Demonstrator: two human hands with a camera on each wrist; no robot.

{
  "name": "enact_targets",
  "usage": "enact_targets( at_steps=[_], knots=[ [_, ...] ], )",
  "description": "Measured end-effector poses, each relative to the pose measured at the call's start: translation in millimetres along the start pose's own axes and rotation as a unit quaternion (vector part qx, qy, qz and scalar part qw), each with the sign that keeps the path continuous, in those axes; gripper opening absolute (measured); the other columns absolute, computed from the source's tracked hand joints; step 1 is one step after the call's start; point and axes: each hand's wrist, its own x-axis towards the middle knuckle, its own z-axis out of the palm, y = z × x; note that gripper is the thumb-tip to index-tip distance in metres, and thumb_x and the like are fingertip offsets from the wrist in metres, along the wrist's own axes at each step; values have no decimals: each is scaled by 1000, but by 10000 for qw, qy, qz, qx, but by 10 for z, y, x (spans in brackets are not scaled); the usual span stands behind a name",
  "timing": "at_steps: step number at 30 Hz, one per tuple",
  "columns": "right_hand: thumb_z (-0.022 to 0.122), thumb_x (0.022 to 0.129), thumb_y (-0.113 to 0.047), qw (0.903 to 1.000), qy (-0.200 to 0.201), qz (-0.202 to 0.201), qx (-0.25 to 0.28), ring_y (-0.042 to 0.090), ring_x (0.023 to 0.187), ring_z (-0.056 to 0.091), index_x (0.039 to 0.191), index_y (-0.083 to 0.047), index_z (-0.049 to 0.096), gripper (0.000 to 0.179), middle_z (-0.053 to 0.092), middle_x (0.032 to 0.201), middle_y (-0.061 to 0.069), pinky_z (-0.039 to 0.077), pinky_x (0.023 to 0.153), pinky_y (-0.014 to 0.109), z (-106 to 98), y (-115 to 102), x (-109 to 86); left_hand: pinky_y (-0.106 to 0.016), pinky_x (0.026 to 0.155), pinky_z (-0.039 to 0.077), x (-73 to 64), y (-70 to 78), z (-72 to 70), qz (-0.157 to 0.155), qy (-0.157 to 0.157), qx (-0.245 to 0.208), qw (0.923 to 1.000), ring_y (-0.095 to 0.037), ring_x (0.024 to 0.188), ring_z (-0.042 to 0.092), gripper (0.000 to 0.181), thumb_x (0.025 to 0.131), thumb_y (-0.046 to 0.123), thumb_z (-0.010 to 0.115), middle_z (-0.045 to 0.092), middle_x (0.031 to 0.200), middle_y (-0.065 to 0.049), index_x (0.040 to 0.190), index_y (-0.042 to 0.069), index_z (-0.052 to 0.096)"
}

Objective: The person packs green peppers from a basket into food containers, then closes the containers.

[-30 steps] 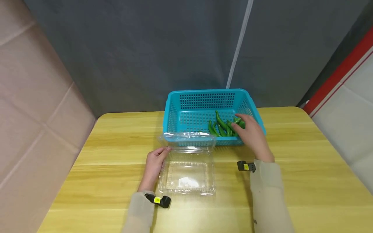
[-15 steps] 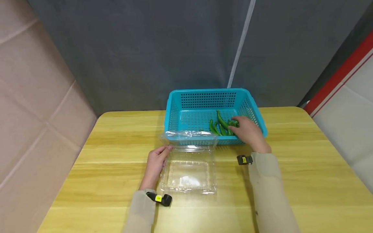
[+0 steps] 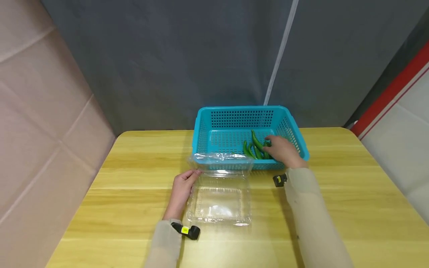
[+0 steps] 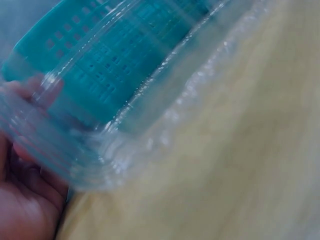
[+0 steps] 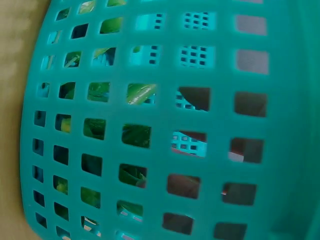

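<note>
- A person's left hand [image 3: 181, 187] pinches the edge of a clear plastic box [image 3: 218, 204] near its fold, in front of the basket; the grip is narrow, thumb and fingers drawn together on the plastic.
- The right hand [image 3: 283, 149] reaches over the basket's near right corner, fingers down among the green peppers [image 3: 257, 142]; whether it holds one cannot be told, as the hand hides what lies beneath it.
- The peppers lie loosely heaped inside the blue-green basket [image 3: 241, 109], toward the near side and right of its middle, one long curved pepper pointing toward the basket's far wall.
- The box lies unfolded just before the basket, its base flat and its lid raised against the view of the basket's near rim; whether lid and rim touch is unclear.
- Seen from the right wrist, peppers show green through the holes of the basket's wall; from the left wrist, the blurred plastic crosses in front of the basket.
- Under the basket spreads a wooden table [image 3: 127, 208]; beyond it hangs a dark grey curtain [image 3: 167, 70] with a pale strip [image 3: 281, 52].
- Nearer than the basket, both pale sleeves [image 3: 313, 212] bear small black wrist cameras [image 3: 194, 232].
</note>
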Motion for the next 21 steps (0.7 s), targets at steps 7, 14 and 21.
enact_targets(
  at_steps=[7,14,21],
  knots=[
    [51,89,-28,9998,-40,-14,-205,41,115,39,130,-2,43,49,44,129,21,34,90,55,18,-9,46,-23,31,27,9,-47,17,114,161,41,9998,-9,36,30,35,78,49,60,35,45,2,93,19,70],
    [52,88,-26,9995,29,6,-308,40,112,42,126,-4,49,44,46,127,19,37,87,54,27,-3,54,-23,30,29,-15,49,-1,-4,22,26,10000,-8,35,32,30,81,43,59,36,45,1,95,17,70],
    [52,89,-22,9994,137,93,-306,37,104,48,116,-7,58,32,52,121,17,40,81,52,46,-1,51,-21,32,28,-107,220,9,-30,-80,-90,9999,-6,35,31,24,86,29,58,35,46,1,97,10,68]
  ],
)
